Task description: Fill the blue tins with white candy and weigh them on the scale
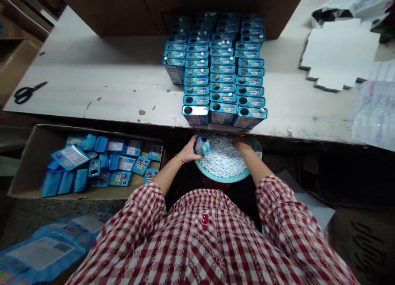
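Where the table (117, 77) ends on the near side, a teal basin (222, 179) sits just beyond its edge. For best results, the left hand (188, 150) should steady the blue tin (203, 146) above the basin, hole (204, 139) unobstructed, so that stray white pellets (222, 158) would drop back inside. Left hand: clamped on the tin, which projects to its right, over the basin's left part. Right hand (242, 147): at the basin's far right, apart from the tin; fingers hidden, closure cannot be determined.
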Motion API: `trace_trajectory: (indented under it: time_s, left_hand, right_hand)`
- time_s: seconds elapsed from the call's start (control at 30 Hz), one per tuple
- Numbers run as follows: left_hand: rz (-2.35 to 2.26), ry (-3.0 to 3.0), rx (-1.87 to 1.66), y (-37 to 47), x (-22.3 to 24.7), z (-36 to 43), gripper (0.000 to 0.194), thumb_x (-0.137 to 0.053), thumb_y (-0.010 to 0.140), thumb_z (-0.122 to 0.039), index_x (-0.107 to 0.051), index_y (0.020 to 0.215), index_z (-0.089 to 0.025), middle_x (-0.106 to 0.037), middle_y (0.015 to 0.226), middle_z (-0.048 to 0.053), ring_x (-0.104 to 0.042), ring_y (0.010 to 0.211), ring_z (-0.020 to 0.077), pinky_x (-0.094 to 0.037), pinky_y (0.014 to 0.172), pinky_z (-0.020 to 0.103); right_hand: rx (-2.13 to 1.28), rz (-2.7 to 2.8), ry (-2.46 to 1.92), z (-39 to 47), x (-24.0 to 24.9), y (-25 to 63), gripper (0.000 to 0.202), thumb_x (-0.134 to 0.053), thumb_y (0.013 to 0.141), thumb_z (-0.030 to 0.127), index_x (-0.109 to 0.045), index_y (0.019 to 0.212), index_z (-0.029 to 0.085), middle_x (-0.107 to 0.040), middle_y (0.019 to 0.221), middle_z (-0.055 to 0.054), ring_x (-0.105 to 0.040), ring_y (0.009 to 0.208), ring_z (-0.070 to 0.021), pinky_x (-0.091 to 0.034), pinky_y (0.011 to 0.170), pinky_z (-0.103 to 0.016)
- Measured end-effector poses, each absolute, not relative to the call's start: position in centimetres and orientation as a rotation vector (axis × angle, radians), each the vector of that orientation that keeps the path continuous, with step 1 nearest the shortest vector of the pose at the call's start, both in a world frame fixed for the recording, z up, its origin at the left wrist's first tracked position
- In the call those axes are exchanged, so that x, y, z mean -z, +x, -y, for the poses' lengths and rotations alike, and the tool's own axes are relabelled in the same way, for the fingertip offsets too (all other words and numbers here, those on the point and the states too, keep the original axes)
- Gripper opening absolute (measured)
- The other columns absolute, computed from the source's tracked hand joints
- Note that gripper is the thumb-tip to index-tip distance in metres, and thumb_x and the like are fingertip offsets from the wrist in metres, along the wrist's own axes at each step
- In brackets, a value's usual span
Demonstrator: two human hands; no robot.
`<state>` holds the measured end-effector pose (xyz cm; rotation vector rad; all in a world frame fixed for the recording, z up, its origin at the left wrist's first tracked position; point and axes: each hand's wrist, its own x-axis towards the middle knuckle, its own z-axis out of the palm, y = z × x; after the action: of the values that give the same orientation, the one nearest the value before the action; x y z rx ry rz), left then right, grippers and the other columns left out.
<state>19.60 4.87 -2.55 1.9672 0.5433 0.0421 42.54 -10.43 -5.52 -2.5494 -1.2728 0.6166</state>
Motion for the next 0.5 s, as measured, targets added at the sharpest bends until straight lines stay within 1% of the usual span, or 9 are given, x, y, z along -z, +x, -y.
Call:
trace_trajectory:
  time_s: [0.07,0.13,0.2,0.27,0.33,0.43,0.5]
  left_hand:
    - [-0.504,2.041,0.049,20.5,2.3,-5.0,0.102,-0.079,0.046,-0.034,-0.033,0.134,-0.011,-0.043,0.132,0.017,-0.041,0.124,0.0366,-0.03,0.107,0.049]
    - [-0.465,2.119,0.103,20.9,2.1,-4.7,0.099,-0.079,0.044,-0.034,-0.038,0.132,-0.014,-0.045,0.13,0.016,-0.042,0.122,0.0381,-0.03,0.106,0.051]
    - [-0.417,2.174,0.118,20.8,1.9,-3.9,0.096,-0.079,0.043,-0.033,-0.041,0.13,-0.015,-0.048,0.126,0.015,-0.044,0.12,0.0383,-0.031,0.105,0.053]
    - [-0.348,2.182,0.092,20.4,1.7,-2.8,0.095,-0.079,0.044,-0.031,-0.041,0.13,-0.017,-0.049,0.125,0.014,-0.044,0.12,0.037,-0.031,0.105,0.053]
    - [-0.283,2.141,0.017,19.6,1.4,-1.7,0.094,-0.077,0.047,-0.029,-0.038,0.132,-0.02,-0.047,0.128,0.013,-0.044,0.121,0.0345,-0.031,0.106,0.052]
    - [-0.317,2.045,-0.15,18.4,1.2,-0.7,0.092,-0.075,0.053,-0.029,-0.032,0.135,-0.019,-0.043,0.133,0.013,-0.044,0.122,0.0311,-0.033,0.106,0.047]
    - [-0.414,1.99,-0.246,17.6,1.3,-0.6,0.093,-0.075,0.056,-0.031,-0.029,0.136,-0.017,-0.043,0.133,0.014,-0.045,0.123,0.0303,-0.033,0.107,0.046]
  right_hand:
    - [-0.642,1.396,-2.511,12.1,4.7,41.7,0.045,-0.041,0.084,0.018,-0.058,0.124,0.028,-0.065,0.115,-0.003,-0.058,0.103,-0.0189,-0.042,0.091,-0.028]
    - [-0.578,1.59,-2.483,14.1,3.8,40.6,0.045,-0.039,0.086,0.014,-0.058,0.125,0.025,-0.064,0.118,-0.005,-0.055,0.104,-0.0196,-0.039,0.092,-0.029]
    - [-0.431,1.751,-2.484,16.1,3.0,39.7,0.045,-0.036,0.089,0.012,-0.055,0.129,0.022,-0.062,0.119,-0.009,-0.053,0.103,-0.0212,-0.038,0.09,-0.032]
    - [-0.289,1.777,-2.522,17.9,2.0,39.0,0.048,-0.033,0.089,0.01,-0.051,0.132,0.021,-0.061,0.121,-0.01,-0.052,0.101,-0.021,-0.038,0.088,-0.032]
    - [-0.207,1.707,-2.583,19.5,0.8,38.9,0.05,-0.033,0.088,0.007,-0.05,0.133,0.021,-0.059,0.123,-0.009,-0.052,0.1,-0.0193,-0.038,0.085,-0.029]
    - [-0.207,1.548,-2.747,21.7,-1.4,39.4,0.047,-0.034,0.088,0.01,-0.055,0.127,0.025,-0.064,0.11,-0.007,-0.055,0.094,-0.0179,-0.04,0.073,-0.025]
    - [-0.3,1.468,-2.874,22.9,-2.7,39.8,0.044,-0.036,0.088,0.013,-0.059,0.122,0.028,-0.066,0.101,-0.007,-0.058,0.089,-0.0183,-0.039,0.063,-0.025]
